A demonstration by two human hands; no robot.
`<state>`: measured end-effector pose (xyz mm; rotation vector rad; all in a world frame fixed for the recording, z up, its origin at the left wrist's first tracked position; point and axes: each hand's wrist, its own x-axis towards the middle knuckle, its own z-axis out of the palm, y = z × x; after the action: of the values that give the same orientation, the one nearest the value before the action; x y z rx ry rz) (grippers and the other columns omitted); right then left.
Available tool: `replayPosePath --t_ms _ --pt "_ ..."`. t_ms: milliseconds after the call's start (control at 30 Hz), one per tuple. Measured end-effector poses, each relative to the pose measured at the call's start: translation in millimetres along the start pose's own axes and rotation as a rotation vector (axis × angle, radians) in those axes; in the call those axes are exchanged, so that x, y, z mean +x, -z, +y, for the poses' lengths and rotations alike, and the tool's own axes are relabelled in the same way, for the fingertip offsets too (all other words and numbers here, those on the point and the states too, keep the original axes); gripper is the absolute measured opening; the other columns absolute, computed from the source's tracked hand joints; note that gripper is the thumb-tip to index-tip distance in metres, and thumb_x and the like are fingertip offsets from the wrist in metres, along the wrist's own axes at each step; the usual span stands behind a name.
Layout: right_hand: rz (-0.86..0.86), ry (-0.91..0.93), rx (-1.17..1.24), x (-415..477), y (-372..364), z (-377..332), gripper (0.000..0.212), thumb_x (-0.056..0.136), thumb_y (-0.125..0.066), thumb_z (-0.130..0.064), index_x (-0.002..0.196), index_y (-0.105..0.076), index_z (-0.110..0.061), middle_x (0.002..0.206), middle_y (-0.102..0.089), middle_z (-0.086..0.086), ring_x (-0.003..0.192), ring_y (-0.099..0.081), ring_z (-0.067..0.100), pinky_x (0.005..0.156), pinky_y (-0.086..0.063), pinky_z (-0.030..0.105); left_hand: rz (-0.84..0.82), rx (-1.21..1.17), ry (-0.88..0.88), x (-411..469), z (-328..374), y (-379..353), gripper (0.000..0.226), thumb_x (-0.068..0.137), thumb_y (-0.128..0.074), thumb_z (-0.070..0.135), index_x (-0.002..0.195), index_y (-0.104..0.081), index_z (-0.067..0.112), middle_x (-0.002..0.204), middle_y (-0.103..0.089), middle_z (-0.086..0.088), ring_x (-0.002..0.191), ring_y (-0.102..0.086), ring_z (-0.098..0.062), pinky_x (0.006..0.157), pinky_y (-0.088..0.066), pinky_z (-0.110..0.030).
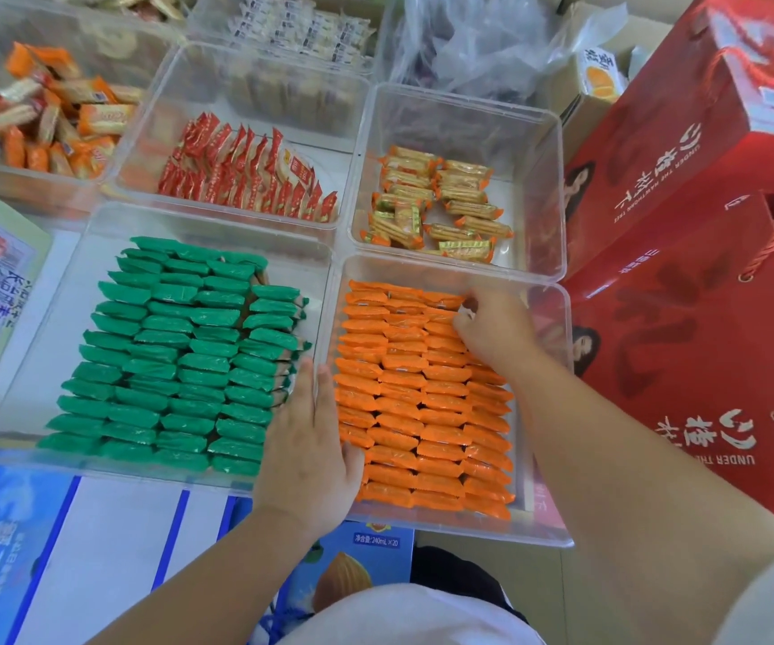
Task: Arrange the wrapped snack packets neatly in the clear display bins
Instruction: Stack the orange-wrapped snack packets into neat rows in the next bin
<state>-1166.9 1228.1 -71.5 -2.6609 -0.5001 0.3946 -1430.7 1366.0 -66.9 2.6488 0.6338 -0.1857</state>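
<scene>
Underneath, blue drink cartons are showing at 7 o'clock, with clear bins sitting wall to wall above them and red gift boxes crowding in at 3 o'clock. The orange bin is lying at 5 o'clock, with orange packets standing in four tight columns; the fourth column is stopping short of the far wall, leaving bare floor in the far right corner. The right hand is reaching in there, its fingers curling round and pinching the orange packets at the column's far end. The left hand is lying flat with straight fingers along the shared walls at 6 o'clock, its thumb touching the orange packets and nothing in its grasp. The green bin at 8 o'clock is holding green packets in rows, with bare floor along its left and far sides. At 1 o'clock, gold packets are lying loosely in a half-filled bin.
</scene>
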Motion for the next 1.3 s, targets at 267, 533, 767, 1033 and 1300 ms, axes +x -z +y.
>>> replayPosePath --t_ms 267,533,767,1033,1300 --pt "-0.124 0.083 0.062 3.5 2.4 -6.7 0.038 0.094 -0.052 -0.028 0.127 -0.066 -0.018 0.129 -0.064 0.007 0.117 -0.057 0.024 0.095 -0.042 0.031 0.027 -0.005 -0.001 0.2 -1.2 -3.7 0.094 0.089 -0.056 0.038 0.159 0.000 0.011 0.167 -0.002 -0.014 0.146 -0.031 -0.034 0.111 -0.039 -0.046" --pt "-0.274 -0.015 0.079 7.9 2.3 -13.0 0.037 0.099 -0.047 -0.031 0.131 -0.059 -0.019 0.130 -0.063 0.009 0.118 -0.056 0.028 0.088 -0.039 0.030 0.009 0.015 0.006 0.1 0.2 -1.9 0.092 0.091 -0.054 0.040 0.159 -0.001 0.009 0.168 0.001 -0.014 0.148 -0.026 -0.032 0.115 -0.035 -0.044" --pt "-0.292 -0.013 0.084 3.3 -0.4 -15.0 0.045 0.096 -0.050 -0.021 0.141 -0.050 -0.014 0.137 -0.058 0.013 0.124 -0.053 0.029 0.096 -0.040 0.031 0.021 0.025 -0.002 0.2 -0.9 -3.4 0.093 0.090 -0.055 0.041 0.159 -0.001 0.009 0.168 0.001 -0.013 0.150 -0.024 -0.032 0.115 -0.034 -0.043" --pt "0.001 0.231 -0.633 -6.6 8.2 -43.8 0.038 0.091 -0.056 -0.040 0.120 -0.058 -0.015 0.108 -0.064 0.006 0.094 -0.065 0.031 0.059 -0.035 0.033 -0.004 0.019 -0.003 0.7 -2.5 -4.8 0.094 0.092 -0.050 0.044 0.159 0.007 0.012 0.167 0.012 -0.008 0.152 -0.016 -0.030 0.118 -0.029 -0.042" --pt "-0.316 0.455 -0.279 -4.7 -11.8 -64.4 0.068 0.096 -0.055 -0.027 0.157 -0.028 -0.014 0.158 -0.036 0.006 0.143 -0.032 0.027 0.116 -0.029 0.038 -0.013 -0.018 -0.008 0.0 -2.9 -3.5 0.091 0.092 -0.048 0.042 0.160 0.005 0.012 0.168 0.007 -0.012 0.151 -0.019 -0.032 0.117 -0.032 -0.046"
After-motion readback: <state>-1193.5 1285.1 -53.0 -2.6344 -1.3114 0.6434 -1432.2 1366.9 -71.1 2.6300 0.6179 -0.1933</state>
